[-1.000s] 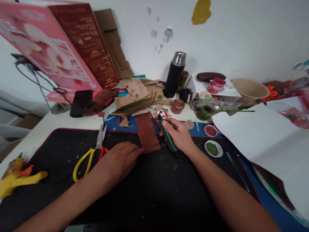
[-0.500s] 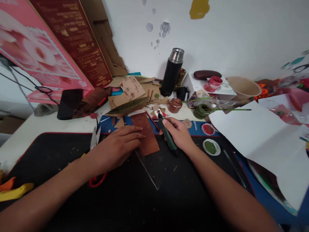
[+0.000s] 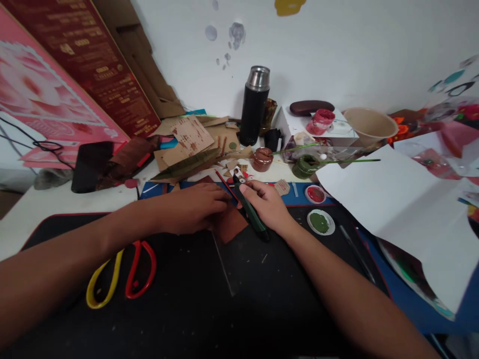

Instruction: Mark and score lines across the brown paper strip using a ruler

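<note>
Left hand point(image 3: 198, 207): laid palm down over the brown sheet point(image 3: 231, 223), fingers together; whether they grip it, cannot tell. Right hand point(image 3: 264, 203): closed around the dark green tool point(image 3: 252, 212), just right of the sheet. Scissors point(image 3: 140, 271), one red and one yellow handle loop, below the left forearm. Lid with green paint point(image 3: 321, 222), right of the right hand. Jar of brown paint point(image 3: 262, 159), beyond the right hand. Black flask point(image 3: 254, 107), upright, farther back.
</note>
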The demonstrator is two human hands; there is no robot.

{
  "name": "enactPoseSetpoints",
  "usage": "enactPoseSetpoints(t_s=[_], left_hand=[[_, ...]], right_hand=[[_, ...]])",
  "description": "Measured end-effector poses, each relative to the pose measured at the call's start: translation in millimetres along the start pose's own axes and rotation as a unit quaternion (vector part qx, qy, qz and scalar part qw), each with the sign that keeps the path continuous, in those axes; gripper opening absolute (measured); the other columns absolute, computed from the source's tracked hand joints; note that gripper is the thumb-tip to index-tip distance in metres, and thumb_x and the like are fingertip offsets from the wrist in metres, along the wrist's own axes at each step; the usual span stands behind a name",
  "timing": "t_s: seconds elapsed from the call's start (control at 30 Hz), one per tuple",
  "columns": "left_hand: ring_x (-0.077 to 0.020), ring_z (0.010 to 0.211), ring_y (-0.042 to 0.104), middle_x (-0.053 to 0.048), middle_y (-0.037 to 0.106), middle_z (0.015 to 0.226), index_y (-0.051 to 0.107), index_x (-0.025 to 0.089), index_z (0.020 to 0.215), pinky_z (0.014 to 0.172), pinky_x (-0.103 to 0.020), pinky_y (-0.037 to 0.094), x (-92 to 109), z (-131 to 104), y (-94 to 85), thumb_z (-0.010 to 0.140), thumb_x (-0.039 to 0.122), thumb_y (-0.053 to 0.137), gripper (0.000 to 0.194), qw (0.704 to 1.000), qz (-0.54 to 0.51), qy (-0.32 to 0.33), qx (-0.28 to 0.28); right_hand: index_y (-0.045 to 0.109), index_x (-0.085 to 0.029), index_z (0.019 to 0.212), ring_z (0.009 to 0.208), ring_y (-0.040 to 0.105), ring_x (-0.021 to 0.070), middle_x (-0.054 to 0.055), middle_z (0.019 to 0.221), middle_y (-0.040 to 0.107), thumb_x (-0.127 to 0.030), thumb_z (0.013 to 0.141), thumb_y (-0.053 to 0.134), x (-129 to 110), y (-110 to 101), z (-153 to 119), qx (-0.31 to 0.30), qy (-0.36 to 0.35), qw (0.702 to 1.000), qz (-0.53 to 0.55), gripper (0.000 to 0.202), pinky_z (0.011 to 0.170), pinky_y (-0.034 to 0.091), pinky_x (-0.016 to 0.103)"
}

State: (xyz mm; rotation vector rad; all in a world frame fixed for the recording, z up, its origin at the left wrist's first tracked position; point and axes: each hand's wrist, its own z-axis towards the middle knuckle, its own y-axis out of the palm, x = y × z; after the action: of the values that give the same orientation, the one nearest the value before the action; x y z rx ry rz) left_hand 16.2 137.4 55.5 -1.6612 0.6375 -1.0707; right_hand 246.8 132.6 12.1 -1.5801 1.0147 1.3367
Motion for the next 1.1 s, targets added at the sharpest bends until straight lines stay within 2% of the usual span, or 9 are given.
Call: enactPoseSetpoints(t_s=[0.2, 0.3, 0.47, 0.57, 0.63, 0.73, 0.83, 0.97, 1.1], left_hand=[[-0.0312, 0.111, 0.063, -0.01, 0.069, 0.115, 0.067, 0.023, 0.099, 0.1, -0.05, 0.049, 23, -1, 14.3, 0.087, 0.02, 0.07, 0.013, 0.992, 0.098, -0.077, 0.017], [-0.0308, 0.1, 0.064, -0.009, 0.068, 0.108, 0.066, 0.023, 0.097, 0.089, -0.047, 0.051, 34, -9, 20.3, 0.086, 0.026, 0.075, 0.015, 0.986, 0.118, -0.114, 0.019], [-0.0298, 0.092, 0.065, -0.007, 0.066, 0.093, 0.065, 0.024, 0.091, 0.087, -0.047, 0.05, 35, -30, 29.0, 0.088, 0.035, 0.075, 0.016, 0.97, 0.138, -0.192, 0.057], [-0.0305, 0.095, 0.067, -0.009, 0.069, 0.099, 0.065, 0.023, 0.091, 0.088, -0.048, 0.052, 31, -47, 35.6, 0.091, 0.04, 0.07, 0.018, 0.968, 0.102, -0.215, 0.079], [-0.0315, 0.109, 0.067, -0.012, 0.07, 0.12, 0.066, 0.023, 0.098, 0.093, -0.048, 0.054, 30, -57, 39.8, 0.094, 0.044, 0.067, 0.021, 0.967, 0.074, -0.219, 0.104], [-0.0314, 0.123, 0.062, -0.011, 0.064, 0.138, 0.068, 0.025, 0.1, 0.103, -0.052, 0.052, 36, -64, 43.5, 0.1, 0.038, 0.057, 0.018, 0.963, 0.062, -0.222, 0.142], [-0.0303, 0.117, 0.062, -0.009, 0.069, 0.126, 0.072, 0.025, 0.102, 0.101, -0.053, 0.053, 46, -66, 44.3, 0.103, 0.027, 0.05, 0.022, 0.958, 0.075, -0.222, 0.166], [-0.0312, 0.103, 0.065, -0.011, 0.07, 0.113, 0.072, 0.023, 0.111, 0.086, -0.049, 0.057, 56, -66, 45.8, 0.101, 0.017, 0.051, 0.024, 0.941, 0.177, -0.21, 0.196], [-0.0293, 0.097, 0.065, -0.012, 0.07, 0.109, 0.07, 0.02, 0.117, 0.08, -0.044, 0.057, 59, -63, 46.7, 0.099, 0.01, 0.047, 0.031, 0.934, 0.25, -0.182, 0.177]], right_hand=[[0.064, -0.023, 0.086, 0.067, 0.067, 0.0178, 0.0, 0.071, 0.069, -0.063, 0.093, 0.061, 1, -2, 0, -0.007, -0.021, 1.0, 0.006, 0.04, 0.061, 0.049, 0.03], [0.064, -0.023, 0.087, 0.065, 0.065, 0.0173, 0.0, 0.071, 0.069, -0.064, 0.092, 0.062, 2, -3, 0, -0.011, -0.026, 0.999, 0.017, 0.041, 0.059, 0.047, 0.029], [0.063, -0.023, 0.085, 0.063, 0.063, 0.0166, 0.001, 0.071, 0.07, -0.061, 0.095, 0.061, 1, -4, -1, -0.017, -0.034, 0.999, 0.005, 0.039, 0.058, 0.044, 0.029], [0.064, -0.022, 0.086, 0.063, 0.064, 0.0169, 0.002, 0.071, 0.071, -0.06, 0.095, 0.061, 1, -4, -1, -0.018, -0.02, 1.0, -0.004, 0.038, 0.058, 0.045, 0.029], [0.065, -0.022, 0.089, 0.065, 0.066, 0.0177, 0.002, 0.071, 0.072, -0.058, 0.095, 0.062, 1, -4, -1, -0.018, -0.013, 1.0, -0.006, 0.036, 0.06, 0.047, 0.03], [0.066, -0.023, 0.092, 0.07, 0.068, 0.0188, 0.003, 0.074, 0.073, -0.056, 0.096, 0.061, 1, -3, -1, -0.019, -0.012, 1.0, -0.019, 0.034, 0.063, 0.048, 0.031], [0.066, -0.023, 0.092, 0.072, 0.069, 0.0197, 0.004, 0.074, 0.074, -0.057, 0.096, 0.061, 1, -3, -1, -0.019, -0.015, 0.999, -0.034, 0.035, 0.065, 0.049, 0.032], [0.065, -0.023, 0.09, 0.069, 0.068, 0.0193, 0.003, 0.073, 0.074, -0.06, 0.095, 0.062, 1, -2, -1, -0.012, -0.013, 0.999, -0.033, 0.037, 0.062, 0.049, 0.031], [0.064, -0.024, 0.086, 0.054, 0.062, 0.0165, 0.002, 0.071, 0.073, -0.066, 0.092, 0.063, 0, -5, 0, -0.001, 0.006, 1.0, -0.013, 0.042, 0.051, 0.047, 0.029]])
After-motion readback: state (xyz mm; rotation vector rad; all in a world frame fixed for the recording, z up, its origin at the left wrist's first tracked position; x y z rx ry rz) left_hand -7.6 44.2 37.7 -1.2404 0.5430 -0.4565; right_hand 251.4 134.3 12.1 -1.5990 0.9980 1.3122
